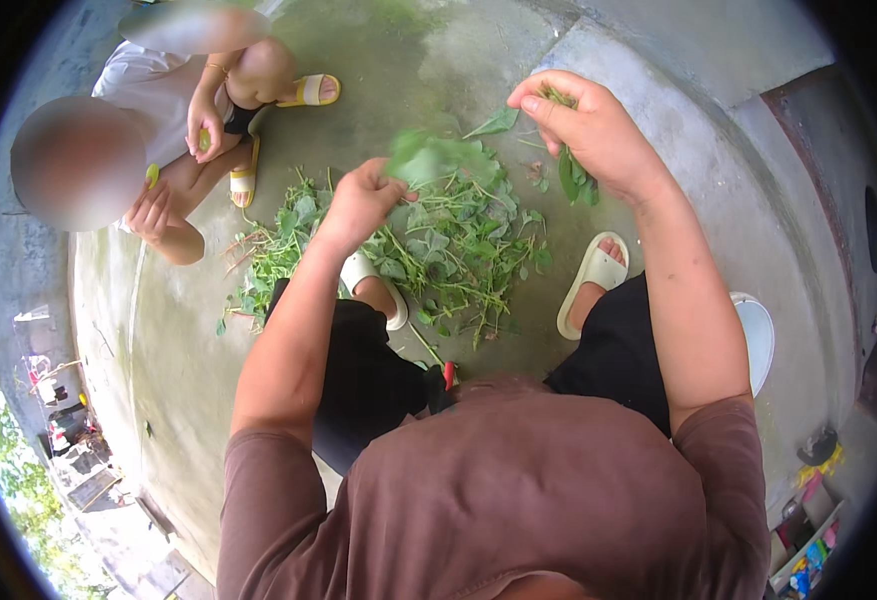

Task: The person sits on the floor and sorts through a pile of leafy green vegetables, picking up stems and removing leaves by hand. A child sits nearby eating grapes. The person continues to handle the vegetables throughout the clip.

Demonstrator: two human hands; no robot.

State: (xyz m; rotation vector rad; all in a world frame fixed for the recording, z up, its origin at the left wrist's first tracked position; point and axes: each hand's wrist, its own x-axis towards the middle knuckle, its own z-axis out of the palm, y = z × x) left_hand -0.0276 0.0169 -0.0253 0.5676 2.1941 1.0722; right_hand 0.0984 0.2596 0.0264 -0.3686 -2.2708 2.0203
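A heap of leafy green stems [453, 259] lies on the concrete floor between and in front of my feet, some with reddish ends. Above it, my left hand [362, 201] pinches a leafy green sprig [438, 156], whose leaves are blurred by motion. My right hand [592, 131] is raised to the right of the heap, its fingers closed around a small bunch of leafy greens [577, 178]. Stem ends stick out above that thumb, and leaves hang below the palm. A single leaf [494, 121] shows just left of my right hand.
At the upper left another person [157, 90] squats beside the heap, holding small green pieces in both hands. My feet wear pale slippers [588, 281]. A round white object [755, 337] is by my right arm. Household clutter [813, 555] lies at the lower right.
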